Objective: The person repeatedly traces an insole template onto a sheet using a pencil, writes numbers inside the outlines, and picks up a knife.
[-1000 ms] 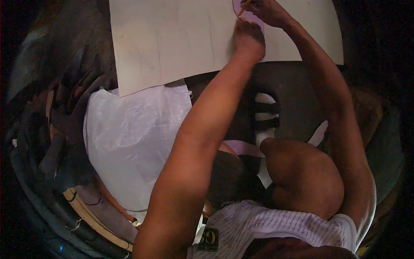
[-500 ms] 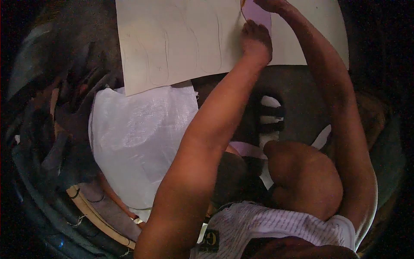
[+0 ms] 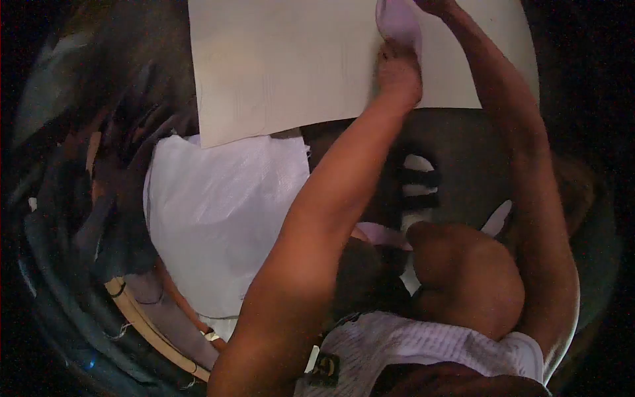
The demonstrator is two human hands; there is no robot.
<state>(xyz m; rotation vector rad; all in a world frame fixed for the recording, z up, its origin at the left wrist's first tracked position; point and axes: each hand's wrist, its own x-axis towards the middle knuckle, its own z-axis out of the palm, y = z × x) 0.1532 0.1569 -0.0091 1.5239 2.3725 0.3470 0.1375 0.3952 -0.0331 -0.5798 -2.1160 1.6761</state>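
Note:
A purple sole-shaped template (image 3: pixel 399 23) lies on a large pale sheet (image 3: pixel 284 66) near the top of the view. On the template's near end rests my left hand (image 3: pixel 399 73), its fingers bunched and pressed down, their tips dark and blurred. My right hand (image 3: pixel 433 5) is at the top edge, beside the template's far end. The frame cuts off its fingers, so whatever it holds is hidden. Only faint, smeared lines show on the sheet to the left of the template.
White woven plastic (image 3: pixel 211 212) lies below the sheet's left part. Dark material (image 3: pixel 126 231) is heaped at the left, with a tan curved strip (image 3: pixel 149 327) below. White pieces with black bands (image 3: pixel 420 178) and a pale piece (image 3: pixel 497 218) lie near my bent knee (image 3: pixel 469 278).
The view has shifted, so the sheet and template appear slightly lower and further right. My right hand, earlier seen with a pencil at the template's edge, has moved up, mostly out of frame.

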